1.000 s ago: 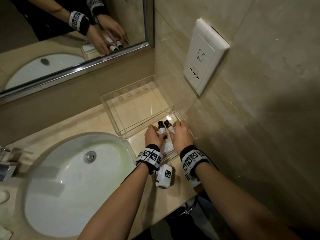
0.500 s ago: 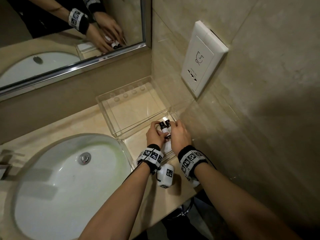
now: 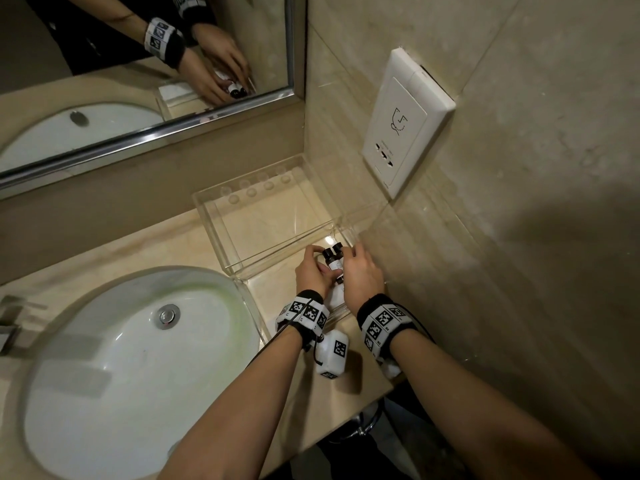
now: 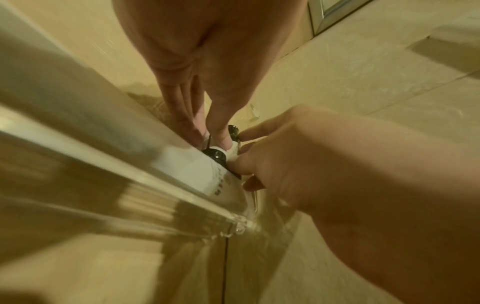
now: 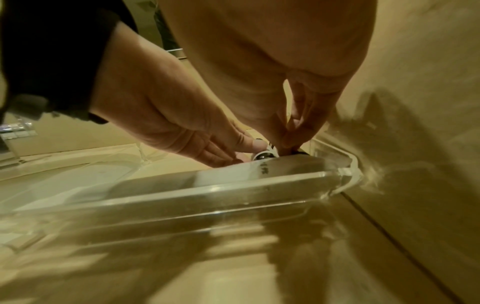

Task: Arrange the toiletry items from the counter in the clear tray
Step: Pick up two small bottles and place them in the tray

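Both forearms reach forward, the left hand (image 3: 310, 271) and right hand (image 3: 360, 273) pinching two small white black-capped bottles (image 3: 333, 258) together over the clear acrylic tray (image 3: 221, 233).

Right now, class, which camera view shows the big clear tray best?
The head view: the whole clear tray shows from above, beside the sink. The left wrist view catches only a blurred stretch of clear wall; the right wrist view shows a clear rim and corner close up, nothing of the layout.
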`<state>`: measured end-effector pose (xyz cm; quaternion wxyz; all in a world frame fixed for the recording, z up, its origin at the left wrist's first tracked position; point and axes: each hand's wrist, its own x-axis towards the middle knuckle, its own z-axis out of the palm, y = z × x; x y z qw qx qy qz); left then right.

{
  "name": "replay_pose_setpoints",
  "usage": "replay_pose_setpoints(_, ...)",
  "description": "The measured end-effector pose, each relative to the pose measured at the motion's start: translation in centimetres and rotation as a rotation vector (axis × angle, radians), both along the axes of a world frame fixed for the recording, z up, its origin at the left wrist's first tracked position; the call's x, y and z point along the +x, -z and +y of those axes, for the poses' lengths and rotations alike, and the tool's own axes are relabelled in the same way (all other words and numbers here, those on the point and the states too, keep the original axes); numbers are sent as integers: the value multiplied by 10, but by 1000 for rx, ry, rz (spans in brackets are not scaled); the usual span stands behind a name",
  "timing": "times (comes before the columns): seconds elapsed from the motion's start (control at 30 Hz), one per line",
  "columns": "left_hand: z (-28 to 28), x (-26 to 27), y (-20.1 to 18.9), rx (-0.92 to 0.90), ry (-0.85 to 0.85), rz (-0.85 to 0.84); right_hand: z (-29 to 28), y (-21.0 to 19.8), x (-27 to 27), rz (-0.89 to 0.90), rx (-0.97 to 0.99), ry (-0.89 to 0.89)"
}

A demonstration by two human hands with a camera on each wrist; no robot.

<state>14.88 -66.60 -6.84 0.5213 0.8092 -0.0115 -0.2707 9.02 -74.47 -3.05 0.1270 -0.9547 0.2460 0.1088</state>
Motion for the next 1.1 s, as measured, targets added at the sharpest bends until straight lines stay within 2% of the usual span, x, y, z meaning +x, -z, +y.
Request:
replay_pose_setpoints(0.53,2,0,-6,6,37,37,-3,-6,-3,7,48,16)
replay_pose_setpoints(0.73,22,1,-15,40,22,20,2,-12,-4,-132,62,30)
replay_pose_setpoints(0.9,82,5,-33,74,-59,-101,35,-20,9,-299,252,-90)
replay_pose_setpoints(1.1,210,-4,-54,209,-237,-143,137,-23,31,-253,413,-380)
